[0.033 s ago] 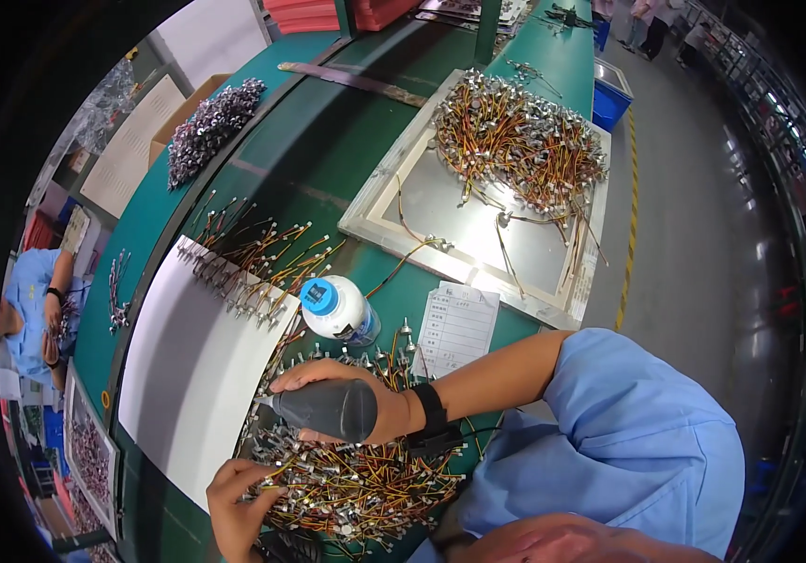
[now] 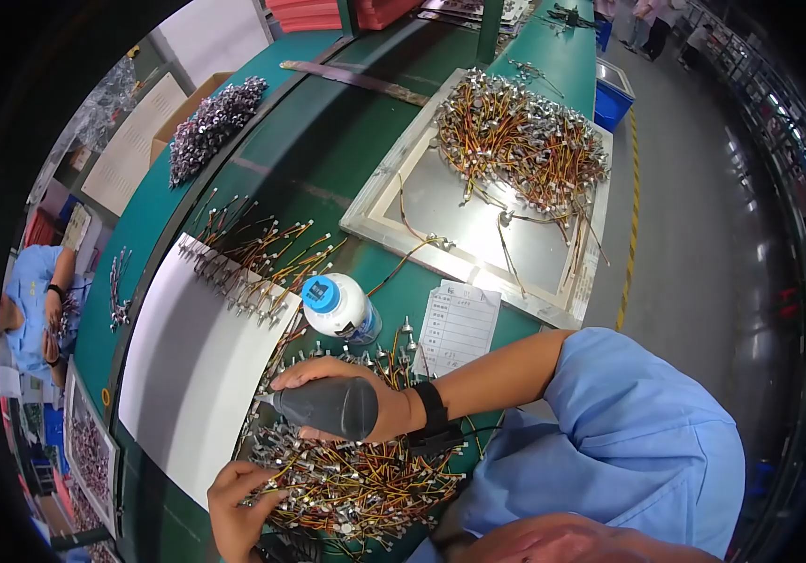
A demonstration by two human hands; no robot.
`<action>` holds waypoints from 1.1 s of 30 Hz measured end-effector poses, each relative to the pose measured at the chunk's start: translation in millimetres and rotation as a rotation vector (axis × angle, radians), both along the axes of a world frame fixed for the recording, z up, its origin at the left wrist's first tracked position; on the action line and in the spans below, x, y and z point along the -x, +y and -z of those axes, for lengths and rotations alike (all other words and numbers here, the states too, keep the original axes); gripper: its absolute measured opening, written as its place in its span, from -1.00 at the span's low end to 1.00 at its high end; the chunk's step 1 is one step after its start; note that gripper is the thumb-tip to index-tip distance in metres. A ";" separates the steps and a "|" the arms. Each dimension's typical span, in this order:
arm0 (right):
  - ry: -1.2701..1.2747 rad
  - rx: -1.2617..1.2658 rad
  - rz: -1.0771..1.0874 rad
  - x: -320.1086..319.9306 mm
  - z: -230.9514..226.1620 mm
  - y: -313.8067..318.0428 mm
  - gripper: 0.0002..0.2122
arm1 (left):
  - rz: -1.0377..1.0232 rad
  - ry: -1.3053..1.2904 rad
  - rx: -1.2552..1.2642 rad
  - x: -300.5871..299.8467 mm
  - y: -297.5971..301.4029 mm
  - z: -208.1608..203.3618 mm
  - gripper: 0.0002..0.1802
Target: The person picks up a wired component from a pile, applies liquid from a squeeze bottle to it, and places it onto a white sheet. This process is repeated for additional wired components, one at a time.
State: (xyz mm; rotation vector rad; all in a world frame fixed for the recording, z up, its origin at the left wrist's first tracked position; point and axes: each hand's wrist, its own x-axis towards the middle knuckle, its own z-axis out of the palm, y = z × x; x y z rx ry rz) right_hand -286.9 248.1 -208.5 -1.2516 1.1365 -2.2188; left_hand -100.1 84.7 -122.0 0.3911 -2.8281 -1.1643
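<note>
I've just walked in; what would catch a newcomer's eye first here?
Probably the dark squeeze bottle in the person's right hand, its nozzle pointing left over a tangled pile of wired parts at the bottom centre. Just beyond it stands a white bottle with a blue cap. Toward the upper right, a big heap of similar parts lies in a pale frame.

I see a loose, creased, light-blue fabric shirt (image 2: 647, 427). Around the right wrist (image 2: 412, 410), my feed shows a broad black strap (image 2: 432, 405) with a dark rectangular block (image 2: 436, 441).
</note>
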 end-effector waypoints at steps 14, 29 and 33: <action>-0.031 0.006 -0.003 -4.5 3.9 -1.5 -0.52 | 0.018 0.167 -0.402 -30.4 16.9 -16.3 -0.88; 0.051 -0.006 0.052 -2.0 5.1 0.2 -0.52 | -0.010 0.540 -0.280 -41.9 24.2 -6.8 -0.91; 0.053 0.004 0.048 -0.4 7.7 0.6 -0.51 | -0.086 0.960 -0.846 -58.3 19.6 1.4 -0.88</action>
